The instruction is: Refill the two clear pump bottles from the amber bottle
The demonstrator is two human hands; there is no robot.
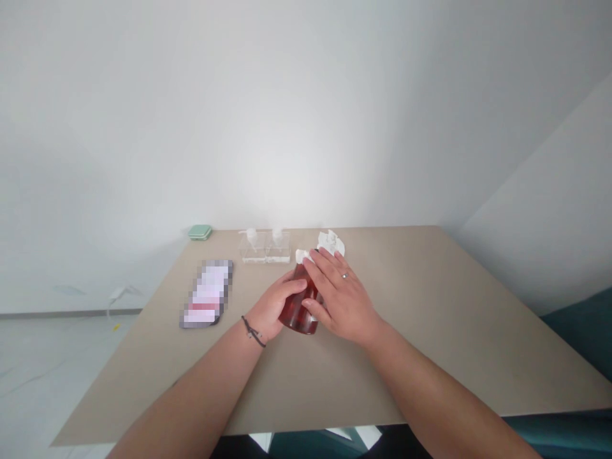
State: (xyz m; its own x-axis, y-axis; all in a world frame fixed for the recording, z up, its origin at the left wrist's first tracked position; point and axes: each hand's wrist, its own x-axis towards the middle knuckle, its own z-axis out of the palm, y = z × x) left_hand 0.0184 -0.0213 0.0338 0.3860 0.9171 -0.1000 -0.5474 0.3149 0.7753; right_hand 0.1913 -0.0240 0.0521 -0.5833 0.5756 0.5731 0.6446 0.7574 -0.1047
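A reddish-brown, see-through bottle (299,316) is tilted above the table, its base toward me. My left hand (280,305) is closed round its left side, thumb across the front. My right hand (342,294) lies over the bottle's upper and right side, fingers long and close together. White tissue (301,255) shows at the right fingertips, pressed against the bottle; the palm hides the rest. The bottle's top is mostly covered by the fingers. Just beyond the right hand, a crumpled white tissue (331,242) lies on the table.
A clear two-part holder (254,259) with two white pump tops stands near the table's back edge. Left of it are a small green case (199,232) and a phone (208,294) with a blurred screen. The beige table (430,319) meets a white wall behind.
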